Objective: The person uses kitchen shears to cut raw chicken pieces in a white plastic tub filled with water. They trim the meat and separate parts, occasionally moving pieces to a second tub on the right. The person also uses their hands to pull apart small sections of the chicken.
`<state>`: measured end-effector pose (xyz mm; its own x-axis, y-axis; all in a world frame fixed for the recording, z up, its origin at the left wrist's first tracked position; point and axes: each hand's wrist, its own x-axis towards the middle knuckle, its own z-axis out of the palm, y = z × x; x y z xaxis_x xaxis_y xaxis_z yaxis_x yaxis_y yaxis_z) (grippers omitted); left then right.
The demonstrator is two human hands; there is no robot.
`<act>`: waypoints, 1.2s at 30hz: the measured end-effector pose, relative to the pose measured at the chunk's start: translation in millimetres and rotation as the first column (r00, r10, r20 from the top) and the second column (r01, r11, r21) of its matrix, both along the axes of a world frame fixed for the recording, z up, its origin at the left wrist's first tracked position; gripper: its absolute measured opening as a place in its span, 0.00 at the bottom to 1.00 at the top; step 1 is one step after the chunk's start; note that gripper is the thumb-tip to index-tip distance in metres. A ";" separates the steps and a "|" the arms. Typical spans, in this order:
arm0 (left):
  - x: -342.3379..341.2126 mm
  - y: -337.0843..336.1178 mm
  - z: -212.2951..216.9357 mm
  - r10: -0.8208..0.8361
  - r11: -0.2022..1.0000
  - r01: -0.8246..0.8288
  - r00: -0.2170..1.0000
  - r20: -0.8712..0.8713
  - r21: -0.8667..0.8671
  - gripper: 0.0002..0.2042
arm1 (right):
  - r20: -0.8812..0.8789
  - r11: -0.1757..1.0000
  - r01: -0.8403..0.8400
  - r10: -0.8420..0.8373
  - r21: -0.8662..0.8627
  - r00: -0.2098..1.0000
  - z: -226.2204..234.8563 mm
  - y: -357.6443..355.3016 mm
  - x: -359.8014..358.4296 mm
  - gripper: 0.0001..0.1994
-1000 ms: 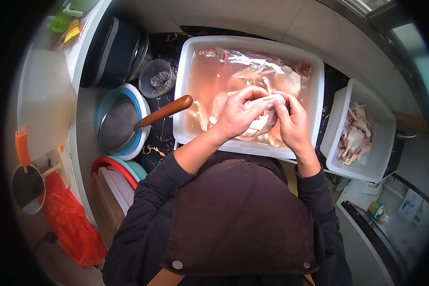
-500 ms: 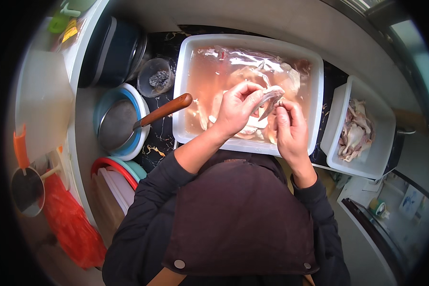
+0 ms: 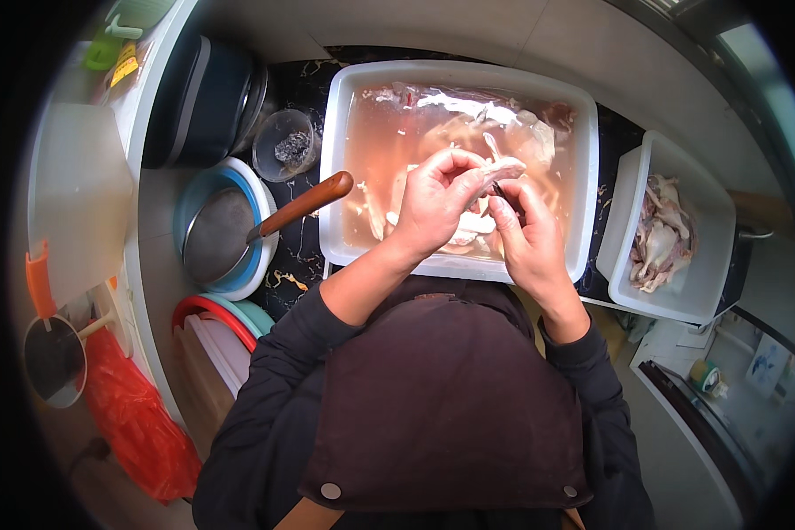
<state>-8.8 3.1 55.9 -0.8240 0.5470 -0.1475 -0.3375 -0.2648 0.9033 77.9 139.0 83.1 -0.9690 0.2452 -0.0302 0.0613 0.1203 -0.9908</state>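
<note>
Over a white tub (image 3: 330, 203) of cloudy pinkish water, my left hand (image 3: 435, 201) pinches a pale raw poultry piece (image 3: 506, 168) between thumb and fingers. My right hand (image 3: 533, 240) is closed close beside it, with a thin dark tool (image 3: 499, 189) between thumb and fingers. The tool's tip meets the underside of the piece; most of its length is hidden, so its kind is unclear. More pale poultry pieces (image 3: 477, 223) lie in the water below my hands. At the far right, a white bin (image 3: 623, 256) holds a heap of raw poultry pieces (image 3: 659, 237).
Left of the tub, a strainer with a wooden handle (image 3: 305, 208) rests on blue and white basins (image 3: 261, 190), its handle reaching over the tub's edge. Behind it stands a clear bowl (image 3: 272, 166) with dark scraps. A red bag (image 3: 141, 415) hangs at the lower left.
My right hand has moved slightly left and up, closer to my left hand. The poultry piece has tilted flatter, and the dark tool now shows more at it.
</note>
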 end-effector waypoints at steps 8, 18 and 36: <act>3.3 0.9 8.6 0.002 0.999 -0.001 1.000 -0.020 0.040 0.05 | -0.013 0.977 0.038 -0.036 0.208 0.999 8.1 -3.4 1.8 0.05; 6.9 -1.7 8.0 -0.012 0.994 0.014 1.000 -0.019 0.110 0.06 | -0.042 0.999 0.027 -0.025 0.036 0.999 12.7 -4.7 6.2 0.06; 4.6 -0.7 20.5 0.020 0.994 -0.010 0.996 -0.092 0.108 0.02 | -0.114 0.877 0.107 -0.060 0.469 0.992 23.4 -3.2 5.2 0.06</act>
<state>-4.2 2.5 76.4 -0.8397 0.5429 -0.0113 -0.2488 -0.3662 0.8967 83.1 135.8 106.5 -0.9368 0.2875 0.1994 0.0021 0.5744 -0.8185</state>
